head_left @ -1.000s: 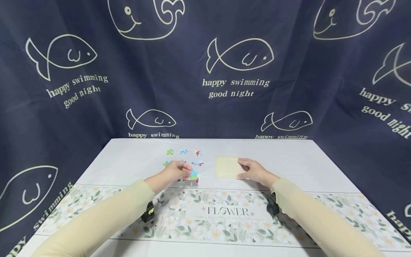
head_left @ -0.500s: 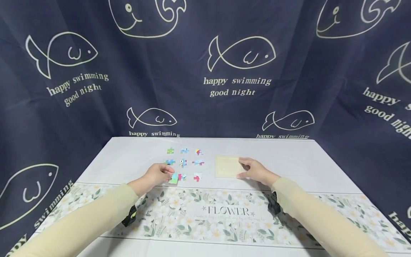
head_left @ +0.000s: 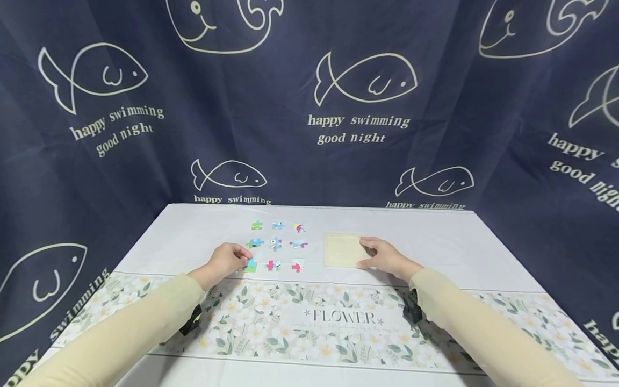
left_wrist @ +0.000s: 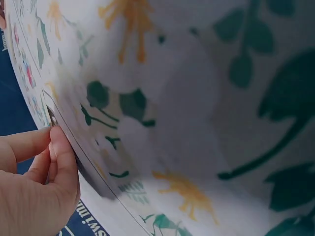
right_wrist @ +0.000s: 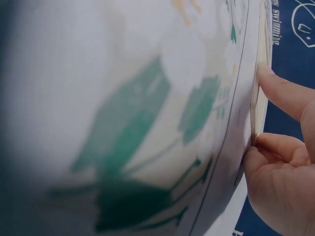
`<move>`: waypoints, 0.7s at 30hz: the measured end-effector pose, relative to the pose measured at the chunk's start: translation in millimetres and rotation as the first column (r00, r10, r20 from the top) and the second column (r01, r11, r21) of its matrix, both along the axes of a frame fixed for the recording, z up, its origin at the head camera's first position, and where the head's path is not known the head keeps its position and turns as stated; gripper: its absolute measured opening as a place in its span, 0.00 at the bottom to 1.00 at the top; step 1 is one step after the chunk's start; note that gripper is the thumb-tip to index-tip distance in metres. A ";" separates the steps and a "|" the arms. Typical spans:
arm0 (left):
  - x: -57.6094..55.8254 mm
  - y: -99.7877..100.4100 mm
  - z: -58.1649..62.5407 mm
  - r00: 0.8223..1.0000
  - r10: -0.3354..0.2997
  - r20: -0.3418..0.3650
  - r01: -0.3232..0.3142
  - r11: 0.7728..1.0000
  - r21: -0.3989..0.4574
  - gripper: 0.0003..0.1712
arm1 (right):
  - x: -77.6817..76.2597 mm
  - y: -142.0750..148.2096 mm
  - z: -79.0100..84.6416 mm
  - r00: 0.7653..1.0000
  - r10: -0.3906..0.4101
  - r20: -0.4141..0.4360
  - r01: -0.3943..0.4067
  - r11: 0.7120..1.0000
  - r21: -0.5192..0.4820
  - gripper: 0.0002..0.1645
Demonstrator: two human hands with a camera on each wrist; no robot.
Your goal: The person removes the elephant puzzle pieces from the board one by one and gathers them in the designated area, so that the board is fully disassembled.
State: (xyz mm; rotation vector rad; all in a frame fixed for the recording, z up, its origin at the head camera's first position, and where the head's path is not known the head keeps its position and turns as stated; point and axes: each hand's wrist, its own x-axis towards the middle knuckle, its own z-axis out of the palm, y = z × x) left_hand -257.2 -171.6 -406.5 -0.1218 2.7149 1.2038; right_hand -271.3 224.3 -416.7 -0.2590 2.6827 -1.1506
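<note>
In the head view my left hand (head_left: 224, 262) pinches a blue and green jigsaw piece (head_left: 250, 265) between thumb and fingertips, low over the white table at the front left of the laid-out pieces. The left wrist view shows the thumb and index fingertip (left_wrist: 56, 132) together at the piece's edge, most of it hidden. My right hand (head_left: 387, 257) grips the right side of a pale yellow square puzzle tray (head_left: 340, 251), which lies flat. Seen from the right wrist, thumb and fingers hold the tray's edge (right_wrist: 256, 105).
Several other jigsaw pieces lie apart in rows left of the tray, among them a green piece (head_left: 257, 226), a pink and white piece (head_left: 297, 265) and a blue piece (head_left: 254, 243). A flower-print strip (head_left: 338, 328) crosses the front table. A dark blue curtain (head_left: 290, 107) hangs behind.
My left hand has moved left with the jigsaw piece, from over the front row's right part to its left end, uncovering the pieces there. The right hand stays on the tray.
</note>
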 end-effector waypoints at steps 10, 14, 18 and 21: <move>-0.2 -3.8 -1.5 0.999 -0.020 -0.037 0.020 1.000 0.005 0.05 | -4.2 0.9 0.2 1.000 -0.002 -0.007 0.003 1.000 0.008 0.48; -0.6 -5.4 -5.6 0.999 -0.013 -0.034 0.014 1.000 0.017 0.06 | -4.4 1.3 -0.7 1.000 0.006 0.003 -0.006 1.000 -0.007 0.49; -0.1 -5.7 -6.5 1.000 -0.009 -0.030 0.010 1.000 0.025 0.06 | -3.9 1.5 -0.7 1.000 0.009 0.001 -0.009 1.000 0.004 0.50; 1.6 -5.5 -6.3 0.999 -0.021 -0.029 0.022 0.999 0.031 0.07 | -2.6 3.0 -1.2 1.000 0.011 -0.004 -0.011 1.000 0.011 0.49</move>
